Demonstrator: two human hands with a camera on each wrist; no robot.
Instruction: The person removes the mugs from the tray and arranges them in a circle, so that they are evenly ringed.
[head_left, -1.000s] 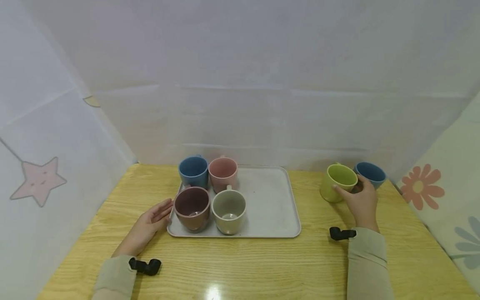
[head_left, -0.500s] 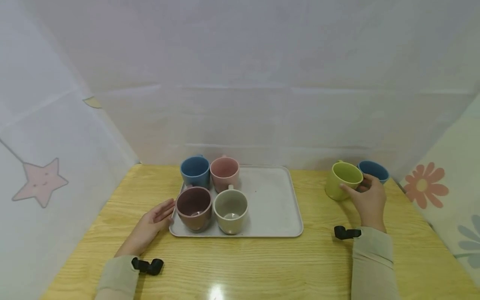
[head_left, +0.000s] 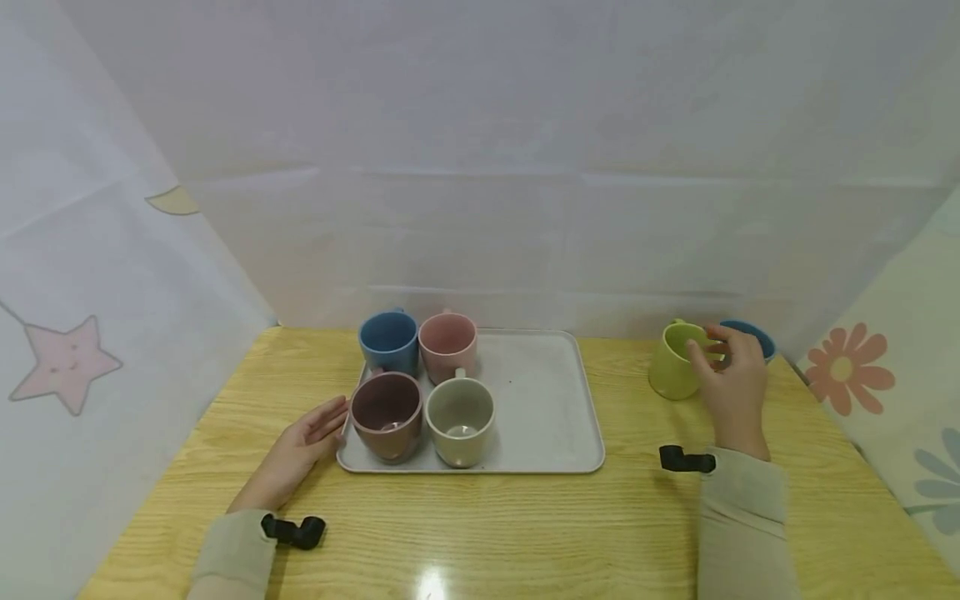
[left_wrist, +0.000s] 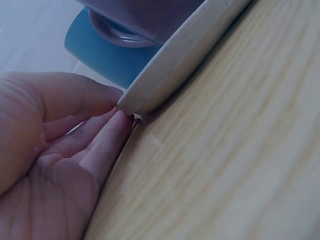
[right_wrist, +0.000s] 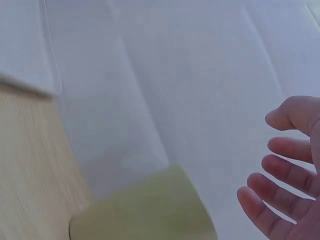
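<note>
On the left of a white tray [head_left: 540,417], my left hand [head_left: 288,458] lies on the table with its fingers stretched out. Its fingertips [left_wrist: 122,122] touch the tray's edge in the left wrist view. At the right, my right hand [head_left: 733,379] is raised just above and beside a lime-green mug [head_left: 671,367], fingers spread and holding nothing. The right wrist view shows these fingers apart from the green mug [right_wrist: 145,210]. Behind the hand is a blue mug [head_left: 757,335], partly hidden.
Standing on the tray's left half are a blue mug [head_left: 388,333], a pink mug [head_left: 448,337], a brownish-mauve mug [head_left: 386,417] and a cream mug [head_left: 460,423]. A light cloth wall [head_left: 480,233] borders the wooden table [head_left: 465,533] at the back.
My right hand has let go of the green mug and lifted slightly off it. Beforehand the mug was moved a little to the right. My left hand stays at the tray's edge.
</note>
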